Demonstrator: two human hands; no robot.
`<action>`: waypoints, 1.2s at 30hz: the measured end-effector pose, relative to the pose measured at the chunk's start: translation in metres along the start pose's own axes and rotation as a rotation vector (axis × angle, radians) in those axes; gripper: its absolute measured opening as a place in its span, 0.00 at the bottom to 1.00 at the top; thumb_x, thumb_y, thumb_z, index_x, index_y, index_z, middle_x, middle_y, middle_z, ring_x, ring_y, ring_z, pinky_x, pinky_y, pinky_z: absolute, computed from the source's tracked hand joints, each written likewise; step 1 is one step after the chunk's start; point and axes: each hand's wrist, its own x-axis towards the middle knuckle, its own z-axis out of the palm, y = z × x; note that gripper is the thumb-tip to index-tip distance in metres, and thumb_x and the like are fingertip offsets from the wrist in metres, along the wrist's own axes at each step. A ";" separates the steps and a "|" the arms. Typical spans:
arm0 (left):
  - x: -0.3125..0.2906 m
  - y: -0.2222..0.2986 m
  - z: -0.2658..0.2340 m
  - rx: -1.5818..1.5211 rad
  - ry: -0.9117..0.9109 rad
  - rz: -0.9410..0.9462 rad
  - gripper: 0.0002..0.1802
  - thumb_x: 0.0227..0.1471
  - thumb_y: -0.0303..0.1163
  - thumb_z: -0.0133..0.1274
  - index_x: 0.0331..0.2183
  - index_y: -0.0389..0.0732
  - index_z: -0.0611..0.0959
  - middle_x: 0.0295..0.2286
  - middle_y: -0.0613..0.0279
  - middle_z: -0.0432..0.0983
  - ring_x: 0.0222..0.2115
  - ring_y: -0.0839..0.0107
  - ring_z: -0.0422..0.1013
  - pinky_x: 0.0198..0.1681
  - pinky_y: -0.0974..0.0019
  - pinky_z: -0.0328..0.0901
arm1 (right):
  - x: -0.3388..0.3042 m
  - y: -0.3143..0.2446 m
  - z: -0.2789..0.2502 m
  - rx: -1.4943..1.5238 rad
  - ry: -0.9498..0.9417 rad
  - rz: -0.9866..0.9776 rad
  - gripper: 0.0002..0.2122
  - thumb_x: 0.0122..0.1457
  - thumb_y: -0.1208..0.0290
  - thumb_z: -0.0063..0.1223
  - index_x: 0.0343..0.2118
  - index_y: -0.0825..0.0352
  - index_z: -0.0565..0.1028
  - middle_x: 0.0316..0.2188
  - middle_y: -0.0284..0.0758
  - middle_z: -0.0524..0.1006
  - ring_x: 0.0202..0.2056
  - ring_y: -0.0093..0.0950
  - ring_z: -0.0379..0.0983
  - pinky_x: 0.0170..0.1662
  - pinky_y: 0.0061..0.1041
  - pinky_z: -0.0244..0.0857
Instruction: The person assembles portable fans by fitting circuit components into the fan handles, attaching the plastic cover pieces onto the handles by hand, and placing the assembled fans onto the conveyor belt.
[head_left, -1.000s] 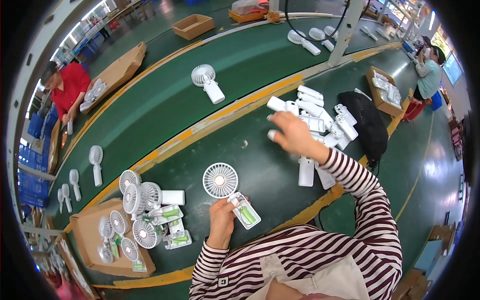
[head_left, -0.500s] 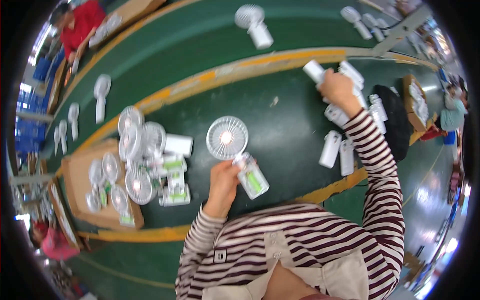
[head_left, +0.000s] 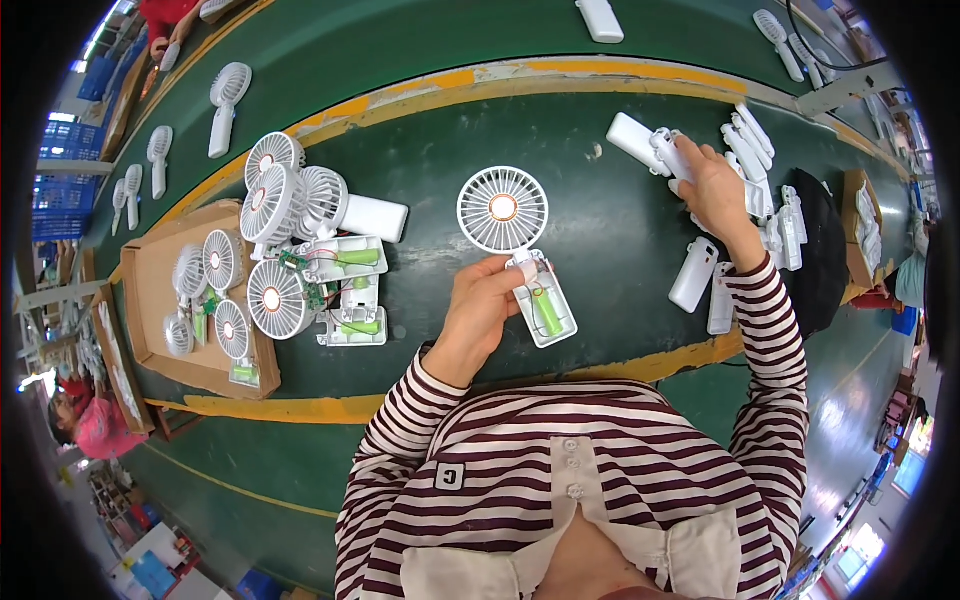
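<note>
My left hand [head_left: 482,312] is closed round the neck of a white handheld fan [head_left: 503,208], its round grille up. The fan's handle lies uncovered, showing a green battery [head_left: 547,312] and thin wires in the white shell. At the right, my right hand [head_left: 716,196] has its fingers bent on a white handle cover [head_left: 668,152]. Another smooth white cover [head_left: 632,141] touches that piece on its left. More white covers [head_left: 748,150] lie in a loose pile beyond and beside this hand, and two others [head_left: 692,275] rest below it.
Several fans with open handles [head_left: 275,298] are heaped at the left, beside a cardboard tray [head_left: 150,345] holding more. Behind a yellow-edged rail [head_left: 480,78], white fans [head_left: 229,105] lie on a green belt. A black object [head_left: 815,255] and a cardboard box [head_left: 866,225] are at the right.
The whole view has shifted. Against the table, my right hand has come nearer to me, and the smooth cover has moved nearer and left. My left hand still holds the fan.
</note>
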 end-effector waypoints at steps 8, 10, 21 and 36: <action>0.004 -0.005 0.001 -0.008 0.019 0.011 0.13 0.48 0.24 0.46 0.37 0.26 0.73 0.33 0.50 0.74 0.34 0.63 0.72 0.38 0.64 0.68 | -0.022 -0.044 -0.028 0.170 0.234 -0.050 0.26 0.36 0.69 0.58 0.43 0.68 0.67 0.31 0.39 0.66 0.33 0.38 0.65 0.34 0.31 0.62; 0.004 -0.005 0.001 -0.014 0.025 0.015 0.13 0.48 0.24 0.46 0.37 0.26 0.73 0.34 0.50 0.74 0.34 0.63 0.72 0.38 0.63 0.68 | -0.038 -0.069 -0.037 0.299 0.175 -0.130 0.27 0.36 0.68 0.58 0.43 0.71 0.67 0.29 0.41 0.66 0.32 0.37 0.64 0.33 0.31 0.62; 0.003 -0.004 0.004 -0.271 0.016 0.033 0.13 0.50 0.36 0.46 0.34 0.36 0.75 0.29 0.62 0.73 0.30 0.73 0.71 0.35 0.69 0.66 | -0.087 -0.148 -0.051 0.423 -0.019 -0.287 0.26 0.33 0.67 0.59 0.37 0.74 0.67 0.25 0.40 0.66 0.24 0.35 0.67 0.23 0.30 0.63; -0.001 -0.003 0.007 -0.306 -0.074 0.070 0.21 0.53 0.46 0.41 0.38 0.37 0.71 0.35 0.60 0.70 0.35 0.71 0.68 0.40 0.66 0.64 | -0.074 -0.168 -0.026 0.312 0.004 -0.317 0.20 0.33 0.68 0.58 0.31 0.74 0.67 0.24 0.39 0.67 0.22 0.32 0.67 0.19 0.28 0.63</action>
